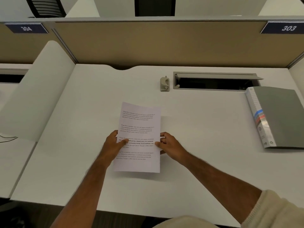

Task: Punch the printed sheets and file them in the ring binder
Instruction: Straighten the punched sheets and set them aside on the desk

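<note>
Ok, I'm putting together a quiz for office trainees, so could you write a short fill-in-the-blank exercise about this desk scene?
1. Both hands, left and right, hold the ____.
2. The hole punch stands on the desk, just left of the open ____.
3. The grey ring binder lies ____ at the desk's right edge.
4. The right-hand partition label reads ____.

Missing words: printed sheets; cable tray; closed; 303

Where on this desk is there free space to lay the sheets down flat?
Bare desk lies left of the printed sheets, up to the white divider, and between the sheets and the ring binder. It is tighter at the back, by the hole punch and the open cable tray.
</note>
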Demonstrator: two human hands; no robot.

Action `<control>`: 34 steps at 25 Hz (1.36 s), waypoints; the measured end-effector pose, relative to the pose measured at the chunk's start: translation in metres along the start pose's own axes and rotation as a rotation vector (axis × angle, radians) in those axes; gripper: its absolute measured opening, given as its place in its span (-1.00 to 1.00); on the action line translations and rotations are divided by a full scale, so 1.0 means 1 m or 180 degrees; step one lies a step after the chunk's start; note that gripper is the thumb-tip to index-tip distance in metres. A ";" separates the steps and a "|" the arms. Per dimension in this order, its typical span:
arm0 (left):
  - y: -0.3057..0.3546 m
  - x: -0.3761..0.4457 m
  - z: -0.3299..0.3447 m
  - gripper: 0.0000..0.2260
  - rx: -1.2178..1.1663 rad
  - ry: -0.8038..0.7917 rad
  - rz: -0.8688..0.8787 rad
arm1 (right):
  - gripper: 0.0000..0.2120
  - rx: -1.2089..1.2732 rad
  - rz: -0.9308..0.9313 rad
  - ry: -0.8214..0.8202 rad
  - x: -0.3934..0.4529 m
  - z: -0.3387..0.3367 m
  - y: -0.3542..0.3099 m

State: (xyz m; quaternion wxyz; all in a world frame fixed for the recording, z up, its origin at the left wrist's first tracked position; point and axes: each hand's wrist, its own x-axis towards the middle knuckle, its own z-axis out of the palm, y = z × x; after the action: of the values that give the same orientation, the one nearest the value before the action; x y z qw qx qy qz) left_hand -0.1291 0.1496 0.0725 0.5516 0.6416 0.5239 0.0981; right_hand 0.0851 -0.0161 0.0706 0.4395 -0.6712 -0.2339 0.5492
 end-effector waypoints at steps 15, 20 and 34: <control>-0.028 0.042 -0.099 -0.63 0.0714 0.0184 -0.0075 | -0.48 -0.0915 0.0142 -0.0624 0.043 0.089 -0.039; -0.035 0.050 -0.104 -0.61 0.0864 0.0277 -0.0124 | -0.45 -0.0943 0.0330 -0.0743 0.049 0.099 -0.049; -0.047 0.060 -0.098 -0.50 0.0901 0.0486 -0.0354 | -0.48 -0.1548 0.0212 -0.0943 0.058 0.106 -0.044</control>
State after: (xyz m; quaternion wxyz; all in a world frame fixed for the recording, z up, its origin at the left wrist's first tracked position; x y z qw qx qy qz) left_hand -0.1985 0.2479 0.0442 0.4189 0.6735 0.6076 0.0410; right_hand 0.0096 0.0877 0.0762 0.2084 -0.6767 -0.3983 0.5831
